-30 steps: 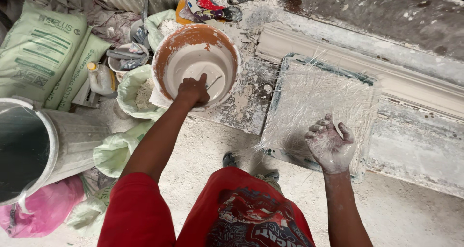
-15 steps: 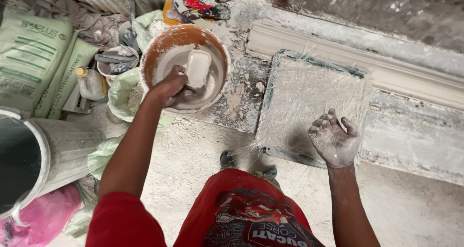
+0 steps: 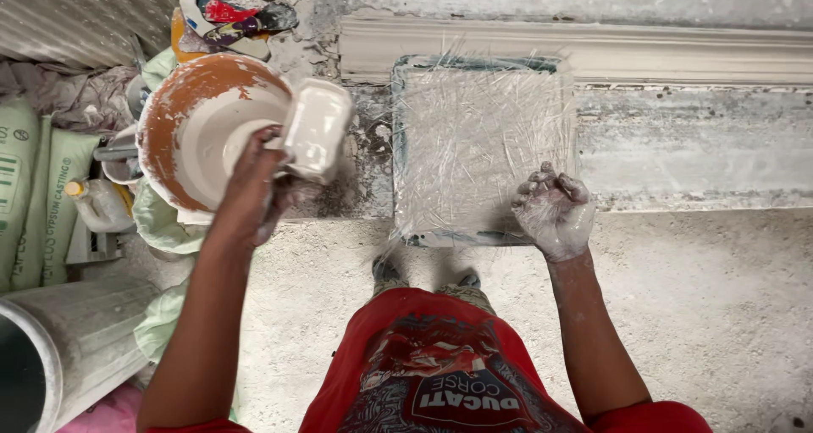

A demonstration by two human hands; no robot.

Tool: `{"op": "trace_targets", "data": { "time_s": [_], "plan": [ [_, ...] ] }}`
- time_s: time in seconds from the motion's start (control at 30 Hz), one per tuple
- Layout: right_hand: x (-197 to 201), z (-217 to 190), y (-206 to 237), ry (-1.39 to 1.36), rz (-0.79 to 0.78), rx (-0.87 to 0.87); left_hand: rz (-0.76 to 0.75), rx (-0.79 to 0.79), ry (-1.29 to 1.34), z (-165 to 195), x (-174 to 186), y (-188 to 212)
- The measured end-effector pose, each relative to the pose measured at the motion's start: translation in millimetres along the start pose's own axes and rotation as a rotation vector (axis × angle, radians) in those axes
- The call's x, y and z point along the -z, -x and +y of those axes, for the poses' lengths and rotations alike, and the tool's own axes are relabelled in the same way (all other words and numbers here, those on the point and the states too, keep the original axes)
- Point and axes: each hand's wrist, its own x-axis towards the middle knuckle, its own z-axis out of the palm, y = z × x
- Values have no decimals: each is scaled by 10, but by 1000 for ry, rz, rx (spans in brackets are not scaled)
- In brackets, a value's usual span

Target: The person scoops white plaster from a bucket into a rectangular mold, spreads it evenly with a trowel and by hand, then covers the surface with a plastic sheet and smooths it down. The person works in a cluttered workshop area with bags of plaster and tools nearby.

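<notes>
The left hand (image 3: 254, 187) is clamped around a small white plaster-coated scoop cup (image 3: 317, 128), held over the 3 o'clock rim of the round orange plaster-filled basin (image 3: 174, 103). The plaster-caked right hand (image 3: 555, 213), fingers loosely curled and holding nothing, rests at the 5 o'clock corner of the square fibre-covered mould tray (image 3: 483, 149). Bare grey floor (image 3: 720, 314) lies open at 4 o'clock.

The left hand (image 3: 254, 187) covers the handle of the white scoop (image 3: 318, 137), so its grip is hard to see. Left of that hand, the grey barrel (image 3: 59, 348) (only part shows) and green sacks (image 3: 34, 196) run off the edge.
</notes>
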Motion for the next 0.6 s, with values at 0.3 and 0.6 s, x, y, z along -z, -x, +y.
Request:
{"op": "trace_targets", "data": {
  "time_s": [0.3, 0.6],
  "plan": [
    [413, -795, 377, 73, -65, 28, -117, -8, -42, -1096, -945, 44],
    [757, -1403, 682, 127, -28, -78, 84, -116, -153, -1934, -1278, 174]
  ]
}}
